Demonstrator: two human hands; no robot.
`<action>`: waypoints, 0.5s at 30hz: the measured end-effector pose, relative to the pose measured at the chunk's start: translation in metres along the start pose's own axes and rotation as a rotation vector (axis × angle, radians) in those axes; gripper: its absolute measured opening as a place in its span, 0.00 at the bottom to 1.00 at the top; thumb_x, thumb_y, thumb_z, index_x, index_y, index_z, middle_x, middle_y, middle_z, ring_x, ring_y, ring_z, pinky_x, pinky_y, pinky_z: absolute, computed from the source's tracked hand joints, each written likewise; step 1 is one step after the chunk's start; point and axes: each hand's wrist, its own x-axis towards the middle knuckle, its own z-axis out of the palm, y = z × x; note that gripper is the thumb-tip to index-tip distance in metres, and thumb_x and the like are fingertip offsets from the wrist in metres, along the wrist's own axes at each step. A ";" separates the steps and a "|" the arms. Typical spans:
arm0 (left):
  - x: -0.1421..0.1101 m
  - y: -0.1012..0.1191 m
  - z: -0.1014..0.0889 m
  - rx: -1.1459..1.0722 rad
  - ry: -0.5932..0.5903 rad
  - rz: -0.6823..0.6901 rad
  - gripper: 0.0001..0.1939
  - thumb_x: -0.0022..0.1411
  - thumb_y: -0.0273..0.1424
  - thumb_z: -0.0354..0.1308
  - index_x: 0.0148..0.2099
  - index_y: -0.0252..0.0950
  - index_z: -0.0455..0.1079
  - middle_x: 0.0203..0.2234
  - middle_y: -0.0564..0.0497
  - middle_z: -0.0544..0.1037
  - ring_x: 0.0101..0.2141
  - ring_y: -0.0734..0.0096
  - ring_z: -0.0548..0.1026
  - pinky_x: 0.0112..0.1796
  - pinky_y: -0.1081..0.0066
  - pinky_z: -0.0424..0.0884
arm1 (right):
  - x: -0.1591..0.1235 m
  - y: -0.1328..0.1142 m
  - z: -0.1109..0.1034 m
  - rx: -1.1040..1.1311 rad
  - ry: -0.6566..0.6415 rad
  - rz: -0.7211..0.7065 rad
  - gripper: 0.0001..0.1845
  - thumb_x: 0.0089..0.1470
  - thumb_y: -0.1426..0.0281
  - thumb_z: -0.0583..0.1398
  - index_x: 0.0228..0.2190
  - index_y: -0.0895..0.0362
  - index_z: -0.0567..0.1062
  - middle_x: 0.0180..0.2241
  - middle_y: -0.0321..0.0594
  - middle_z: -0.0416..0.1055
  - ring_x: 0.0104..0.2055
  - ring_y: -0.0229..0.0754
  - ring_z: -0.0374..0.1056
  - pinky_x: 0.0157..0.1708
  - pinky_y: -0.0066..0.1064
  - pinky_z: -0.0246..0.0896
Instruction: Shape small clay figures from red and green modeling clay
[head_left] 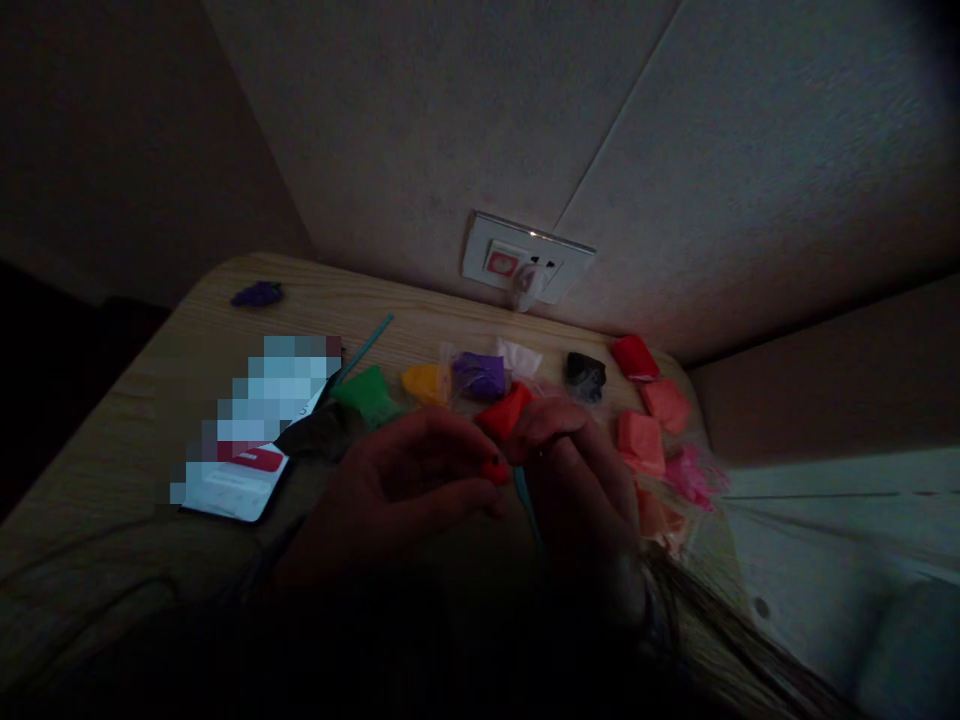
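Note:
Between the thumb and fingers of my left hand (409, 475) is a small red clay piece (493, 472) with a dark spot on it. My right hand (581, 470) is close beside it, its thumb and fingertips pinched together; whatever they hold is too small and dark to make out. A teal stick (526, 500) shows below, between the two hands. Just beyond the fingers lies a red clay packet (504, 412). A purple packet (481, 376), a yellow packet (424, 383) and a green packet (367, 393) lie behind my left hand.
A lit phone (236, 487) lies at left, near a dark packet (315, 430) and a teal tool (366, 347). A purple clay shape (257, 293) sits at the table's back left. Black (585, 375), red (635, 357) and several pinkish packets (641, 442) lie right. A wall socket (529, 255) holds a plug.

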 end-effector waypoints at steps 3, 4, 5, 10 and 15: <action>0.001 -0.003 -0.006 -0.015 0.032 0.043 0.06 0.49 0.22 0.64 0.32 0.36 0.72 0.25 0.56 0.77 0.25 0.77 0.75 0.32 0.76 0.73 | 0.004 0.005 -0.005 0.110 -0.026 0.098 0.09 0.55 0.65 0.56 0.31 0.54 0.75 0.28 0.36 0.67 0.32 0.39 0.63 0.35 0.32 0.58; 0.002 -0.004 -0.008 -0.014 0.043 0.054 0.07 0.49 0.22 0.65 0.32 0.35 0.72 0.25 0.56 0.77 0.25 0.77 0.75 0.31 0.77 0.73 | 0.005 0.007 -0.006 0.171 -0.029 0.135 0.09 0.54 0.63 0.56 0.31 0.54 0.75 0.29 0.36 0.68 0.33 0.39 0.64 0.36 0.33 0.59; 0.002 -0.004 -0.009 -0.011 0.054 0.060 0.07 0.48 0.22 0.65 0.31 0.35 0.72 0.24 0.56 0.77 0.25 0.78 0.75 0.30 0.78 0.73 | 0.006 0.009 -0.006 0.226 -0.041 0.176 0.11 0.54 0.62 0.57 0.32 0.55 0.74 0.29 0.37 0.68 0.34 0.40 0.65 0.38 0.33 0.59; 0.002 -0.005 -0.012 0.053 0.094 0.026 0.06 0.49 0.21 0.64 0.31 0.35 0.73 0.24 0.56 0.77 0.26 0.78 0.76 0.32 0.80 0.72 | 0.007 0.007 -0.005 0.355 -0.081 0.334 0.16 0.52 0.54 0.57 0.33 0.53 0.74 0.32 0.38 0.70 0.36 0.41 0.67 0.41 0.35 0.62; 0.004 -0.007 -0.013 0.153 0.104 -0.037 0.05 0.50 0.22 0.64 0.32 0.35 0.74 0.24 0.55 0.77 0.28 0.75 0.76 0.35 0.76 0.73 | 0.007 0.000 -0.009 0.485 -0.106 0.394 0.16 0.53 0.53 0.56 0.33 0.51 0.74 0.31 0.36 0.70 0.35 0.38 0.67 0.40 0.33 0.64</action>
